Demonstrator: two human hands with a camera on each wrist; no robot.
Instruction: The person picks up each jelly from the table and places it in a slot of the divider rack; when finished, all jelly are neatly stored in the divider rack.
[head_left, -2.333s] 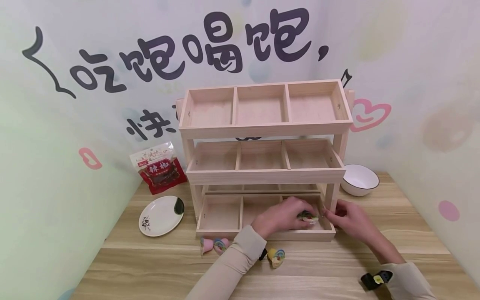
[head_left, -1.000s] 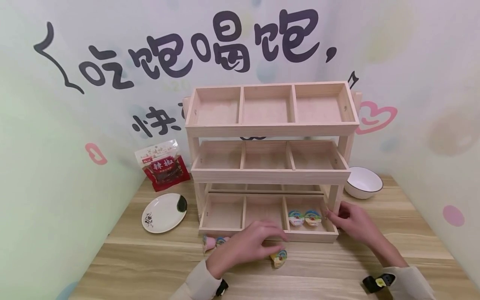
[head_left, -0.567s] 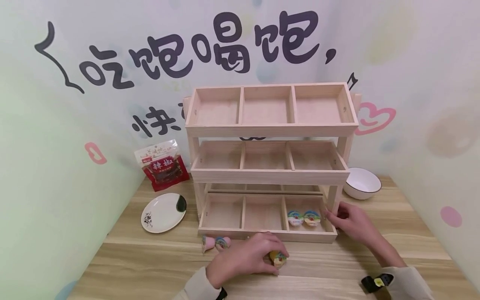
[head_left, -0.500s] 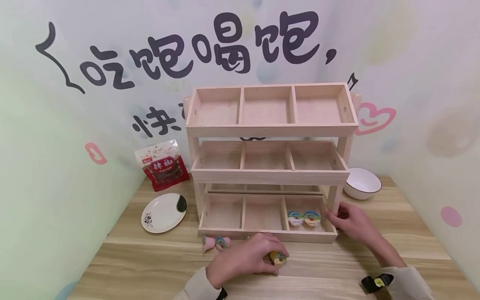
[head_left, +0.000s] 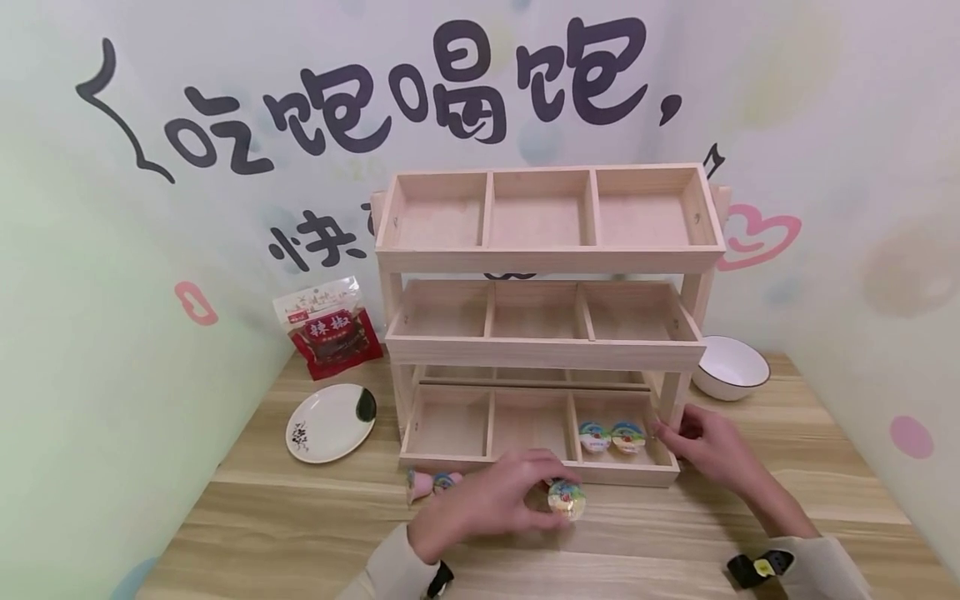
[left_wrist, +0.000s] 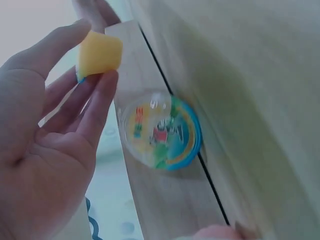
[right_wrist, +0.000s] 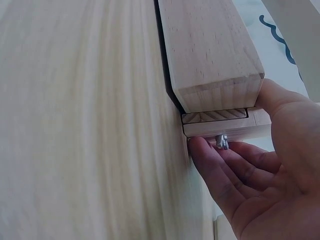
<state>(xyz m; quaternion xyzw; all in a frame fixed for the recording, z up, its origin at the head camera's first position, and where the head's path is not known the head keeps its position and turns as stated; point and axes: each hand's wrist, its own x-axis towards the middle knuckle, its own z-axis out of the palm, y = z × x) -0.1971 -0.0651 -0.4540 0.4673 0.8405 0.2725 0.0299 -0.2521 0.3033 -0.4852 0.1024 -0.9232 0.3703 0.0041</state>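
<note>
My left hand [head_left: 498, 500] pinches a yellow jelly cup [head_left: 567, 500] between thumb and fingers, in front of the shelf's bottom tray. In the left wrist view the yellow jelly cup [left_wrist: 101, 53] sits at the fingertips, with another lidded jelly cup [left_wrist: 162, 132] beyond the hand. My right hand [head_left: 708, 446] grips the wooden shelf [head_left: 540, 354] low on its right side; close up, its fingers curl round the wooden frame [right_wrist: 220, 60] beside a metal wing bolt [right_wrist: 222, 142]. Two jelly cups [head_left: 627, 437] rest in the bottom tray's right compartment.
Pink jelly cups [head_left: 422, 484] lie before the tray, partly behind my left hand. A white plate [head_left: 330, 425] and a red bag of dried chillies [head_left: 333, 337] are at the left. Behind the shelf's right side stands a white bowl [head_left: 731, 367].
My left hand has left a jelly cup in the right compartment, moved back to the table, and taken and raised the yellow one. My right hand has stayed on the shelf.
</note>
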